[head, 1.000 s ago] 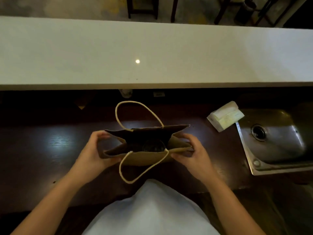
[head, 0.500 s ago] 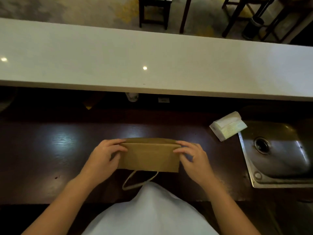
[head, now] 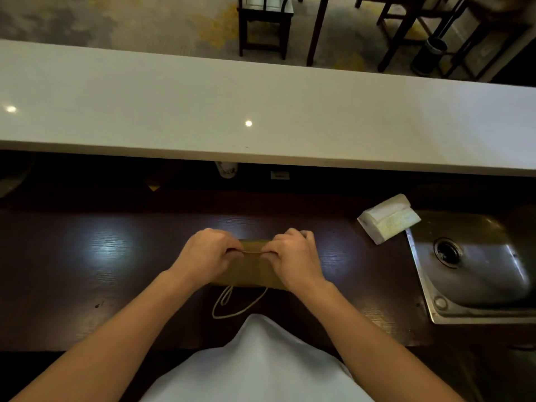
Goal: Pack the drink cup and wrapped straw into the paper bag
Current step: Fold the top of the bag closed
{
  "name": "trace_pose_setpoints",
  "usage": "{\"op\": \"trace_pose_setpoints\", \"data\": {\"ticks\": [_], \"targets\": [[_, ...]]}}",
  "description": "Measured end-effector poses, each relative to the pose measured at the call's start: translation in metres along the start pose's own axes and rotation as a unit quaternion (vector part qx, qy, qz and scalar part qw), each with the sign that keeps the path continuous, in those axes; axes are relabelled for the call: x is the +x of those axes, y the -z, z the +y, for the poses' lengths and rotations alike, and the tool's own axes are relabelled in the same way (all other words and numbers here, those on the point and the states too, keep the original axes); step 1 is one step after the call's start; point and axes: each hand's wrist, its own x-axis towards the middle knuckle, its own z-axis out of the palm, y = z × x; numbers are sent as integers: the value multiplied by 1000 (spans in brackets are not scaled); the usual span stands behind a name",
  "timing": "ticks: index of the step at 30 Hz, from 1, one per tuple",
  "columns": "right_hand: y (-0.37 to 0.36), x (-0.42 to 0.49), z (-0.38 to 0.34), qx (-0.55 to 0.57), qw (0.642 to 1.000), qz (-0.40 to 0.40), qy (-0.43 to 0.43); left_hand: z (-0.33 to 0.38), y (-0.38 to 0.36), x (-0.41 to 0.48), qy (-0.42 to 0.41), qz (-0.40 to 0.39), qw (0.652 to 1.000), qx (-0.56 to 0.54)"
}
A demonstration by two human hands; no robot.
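The paper bag (head: 251, 271) looks matt brown with rough string handles (head: 232, 304). The dark wood table (head: 95, 256) is shiny. The sink (head: 475, 274) is smooth metal.

Counter ahead of me: long white slab (head: 261, 111) running side to side, two small ceiling-light reflections on it.
Work surface: dark wood top (head: 87, 256), glossy, with pale glare patches.
Sink: steel basin (head: 478, 274) set in at my right, drain visible.
Floor beyond: mottled grey with yellow patches (head: 130, 21).
Furniture: dark wooden chair (head: 264, 27) and table legs (head: 316, 33) past the counter.
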Motion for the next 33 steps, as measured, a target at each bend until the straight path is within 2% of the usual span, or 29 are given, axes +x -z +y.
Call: {"op": "trace_pose_setpoints", "data": {"ticks": [5,11,15,19,22,25,27,30,33], "targets": [[8,-15,32,37,996,49,-58,-35,1,-18,46,45,997,-31],[7,-21,50,58,992,61,-92,-53,-4,-32,121,61,986,-95],[1,-27,60,186,968,66,-154,-58,-12,-34,226,85,945,-221],[-13,-28,73,416,874,34,-250,-61,-22,-38,251,71,894,-363],[-27,-31,79,510,812,-33,-283,-65,-34,-43,255,9,870,-421],[-39,-34,73,607,725,-85,-314,-54,-46,-41,252,-29,860,-443],[-44,-33,73,633,698,-96,-321,-46,-49,-35,244,-31,852,-463],[-44,-29,72,634,701,-86,-315,-40,-42,-27,249,-23,841,-481],[-28,-27,65,567,768,-57,-293,-30,-27,-19,235,-12,852,-468]]}}
